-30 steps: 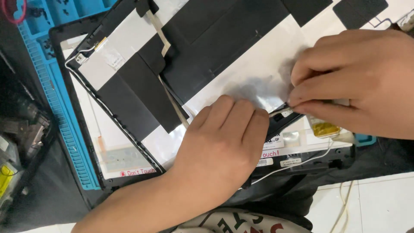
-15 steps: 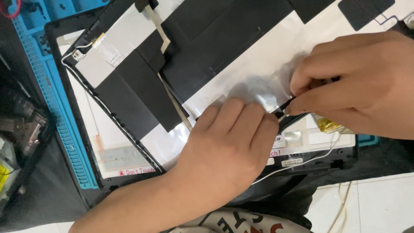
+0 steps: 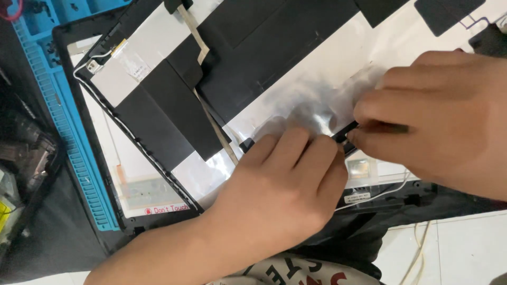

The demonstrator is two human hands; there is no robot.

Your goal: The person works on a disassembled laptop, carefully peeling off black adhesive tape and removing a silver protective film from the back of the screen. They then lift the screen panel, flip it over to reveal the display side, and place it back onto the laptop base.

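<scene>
A display panel (image 3: 327, 68) lies back side up in a black lid frame (image 3: 90, 137). Its back is white and silvery foil with large black tape patches (image 3: 158, 111) and a thin flat cable (image 3: 198, 37). My left hand (image 3: 274, 190) rests palm down on the panel's near edge, fingertips pressing the crinkled foil. My right hand (image 3: 438, 116) pinches a small black strip-like connector (image 3: 346, 134) just beside the left fingertips. What lies under my hands is hidden.
A blue ribbed work mat (image 3: 68, 132) lies under the frame at the left. A dark tray with parts (image 3: 21, 153) sits at the far left. Thin white wires (image 3: 417, 253) hang over the white floor at the lower right.
My right hand's fingers went from lying over the panel edge to pinching the black strip. My left hand stayed pressed on the foil.
</scene>
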